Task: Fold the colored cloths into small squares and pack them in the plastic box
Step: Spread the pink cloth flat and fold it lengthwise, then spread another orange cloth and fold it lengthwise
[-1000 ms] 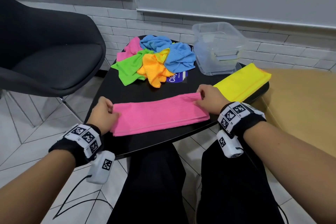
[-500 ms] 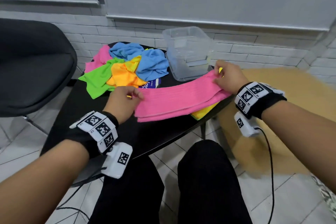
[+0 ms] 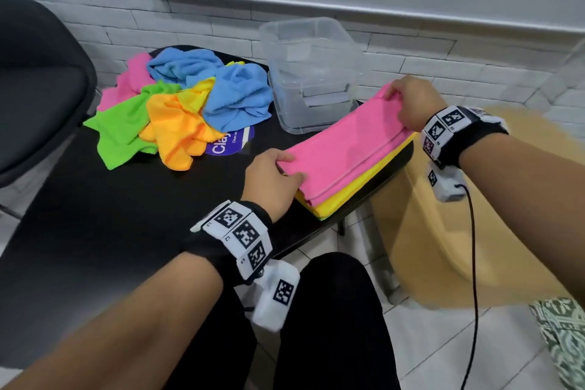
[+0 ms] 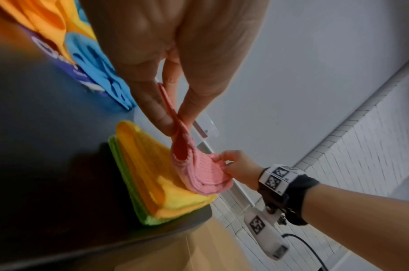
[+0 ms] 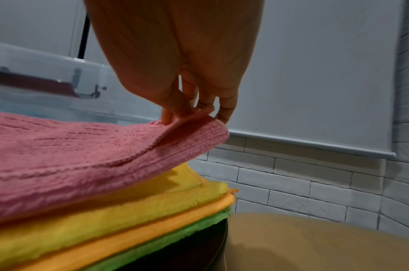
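A folded pink cloth (image 3: 345,149) lies lengthwise on a stack of folded yellow, orange and green cloths (image 3: 354,187) at the right edge of the black table (image 3: 126,215). My left hand (image 3: 278,174) pinches its near end (image 4: 180,135). My right hand (image 3: 408,101) pinches its far end (image 5: 194,117), beside the clear plastic box (image 3: 313,73), in which I see no cloths. In the right wrist view the stack (image 5: 106,229) shows yellow over orange over green under the pink cloth (image 5: 82,155). A heap of loose cloths (image 3: 177,104) in pink, blue, green, orange and yellow sits at the back left.
A dark chair (image 3: 34,89) stands left of the table. A tan round surface (image 3: 474,231) sits to the right, below table height. A purple sticker (image 3: 228,142) is on the tabletop. A white brick wall (image 3: 443,57) runs behind. My legs are under the near edge.
Both hands carried the folded pink cloth from the table's near edge to the right and laid it on the yellow stack. The camera view swung right.
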A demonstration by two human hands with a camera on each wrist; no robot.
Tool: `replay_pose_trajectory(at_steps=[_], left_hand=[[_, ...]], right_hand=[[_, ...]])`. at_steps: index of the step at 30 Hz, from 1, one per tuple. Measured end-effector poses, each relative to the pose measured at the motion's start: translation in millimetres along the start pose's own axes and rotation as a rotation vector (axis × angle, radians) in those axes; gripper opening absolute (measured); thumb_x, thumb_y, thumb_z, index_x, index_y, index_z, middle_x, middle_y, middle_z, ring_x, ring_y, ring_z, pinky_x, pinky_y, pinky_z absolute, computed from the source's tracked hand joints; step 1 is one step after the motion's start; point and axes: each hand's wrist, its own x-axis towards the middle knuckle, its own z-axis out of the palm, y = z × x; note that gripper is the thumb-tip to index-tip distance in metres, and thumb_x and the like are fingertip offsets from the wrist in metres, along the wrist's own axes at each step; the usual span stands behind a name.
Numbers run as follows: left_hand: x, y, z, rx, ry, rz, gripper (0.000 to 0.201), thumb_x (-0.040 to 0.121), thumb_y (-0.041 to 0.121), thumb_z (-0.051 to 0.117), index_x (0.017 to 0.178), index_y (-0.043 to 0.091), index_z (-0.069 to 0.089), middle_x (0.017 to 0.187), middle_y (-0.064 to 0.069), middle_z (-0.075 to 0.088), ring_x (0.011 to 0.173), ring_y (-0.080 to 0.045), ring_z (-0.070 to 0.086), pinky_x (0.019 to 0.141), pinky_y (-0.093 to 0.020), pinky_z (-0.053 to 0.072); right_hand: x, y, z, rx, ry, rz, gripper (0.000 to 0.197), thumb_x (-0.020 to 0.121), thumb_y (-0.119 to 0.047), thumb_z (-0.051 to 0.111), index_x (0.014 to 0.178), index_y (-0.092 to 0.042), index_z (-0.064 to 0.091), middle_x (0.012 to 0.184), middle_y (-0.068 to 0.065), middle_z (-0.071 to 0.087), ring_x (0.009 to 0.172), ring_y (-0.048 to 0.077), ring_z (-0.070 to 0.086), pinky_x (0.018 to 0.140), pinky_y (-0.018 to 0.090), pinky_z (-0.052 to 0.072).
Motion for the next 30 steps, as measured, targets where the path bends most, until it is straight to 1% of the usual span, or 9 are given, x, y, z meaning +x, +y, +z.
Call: replay_pose_trajectory(at_steps=[6,10,13,14,16,18,21,25,30], left_hand=[[-1,-12,17,0.013,-0.023,-0.067,0.030,0.078,0.018,0.076,0.104,0.019,0.062,0.095,-0.009,0.063,0.075,-0.018,0.060,0.075,-0.031,0.052],[-1,-16,21,0.148,-0.086,-0.068,0.035,0.076,0.023,0.077,0.105,0.024,0.057,0.110,-0.009,0.055,0.094,-0.022,0.061,0.084,-0.033,0.051],[-6,-13,21,0.340,-0.028,0.036,0.044,0.076,0.029,0.076,0.115,0.024,0.054,0.126,-0.002,0.034,0.119,-0.021,0.039,0.089,-0.025,0.037],[-7,-11,22,0.404,-0.003,0.084,0.050,0.077,0.031,0.074,0.121,0.024,0.052,0.134,-0.003,0.028,0.126,-0.023,0.031,0.095,-0.027,0.035],[-10,-6,25,0.531,-0.022,0.174,0.064,0.083,0.038,0.066,0.139,0.024,0.039,0.153,-0.003,0.010,0.141,-0.026,0.011,0.111,-0.042,0.025],[-10,-3,32,0.676,-0.128,0.222,0.073,0.092,0.041,0.054,0.151,0.021,0.017,0.159,0.001,-0.010,0.147,-0.023,-0.010,0.116,-0.052,0.008],[-11,-6,44,0.803,-0.289,0.179,0.071,0.100,0.044,0.035,0.153,0.015,-0.003,0.159,0.002,-0.020,0.145,-0.025,-0.022,0.113,-0.060,-0.002],[-11,-16,51,0.856,-0.359,0.144,0.070,0.101,0.049,0.021,0.151,0.014,-0.011,0.158,0.002,-0.023,0.144,-0.021,-0.023,0.113,-0.060,-0.006],[-9,-19,58,0.855,-0.360,0.143,0.070,0.101,0.048,0.021,0.151,0.012,-0.013,0.158,0.001,-0.024,0.145,-0.021,-0.022,0.112,-0.060,-0.006]], right_hand=[[14,15,34,-0.051,-0.106,0.011,0.048,0.075,0.016,0.052,0.109,-0.018,0.063,0.120,0.010,0.053,0.110,0.033,0.053,0.093,0.041,0.046],[6,21,58,-0.133,-0.086,0.018,0.039,0.090,-0.004,0.050,0.124,-0.023,0.055,0.129,0.009,0.044,0.121,0.033,0.042,0.094,0.049,0.043],[-5,15,63,-0.175,-0.037,0.034,0.039,0.095,-0.015,0.044,0.135,-0.018,0.046,0.150,0.011,0.027,0.136,0.033,0.027,0.103,0.055,0.031],[-10,10,63,-0.177,-0.025,0.035,0.041,0.098,-0.020,0.041,0.138,-0.014,0.042,0.154,0.013,0.021,0.140,0.033,0.021,0.106,0.057,0.026],[-21,-1,63,-0.151,-0.034,0.026,0.052,0.101,-0.035,0.031,0.146,-0.009,0.030,0.158,0.015,0.010,0.146,0.031,0.009,0.112,0.058,0.016],[-31,-13,67,-0.134,-0.100,0.000,0.071,0.099,-0.055,0.021,0.151,-0.007,0.014,0.160,0.014,0.000,0.148,0.028,-0.002,0.115,0.057,0.006],[-41,-20,81,-0.148,-0.217,-0.009,0.091,0.090,-0.070,0.013,0.152,-0.005,-0.001,0.159,0.013,-0.009,0.147,0.028,-0.010,0.115,0.056,-0.001],[-42,-12,96,-0.158,-0.268,0.019,0.102,0.082,-0.079,0.007,0.151,-0.006,-0.008,0.158,0.015,-0.013,0.147,0.031,-0.010,0.118,0.054,0.000],[-41,-9,103,-0.172,-0.266,0.010,0.109,0.073,-0.084,-0.002,0.152,-0.007,-0.008,0.159,0.015,-0.011,0.147,0.030,-0.009,0.118,0.053,0.000]])
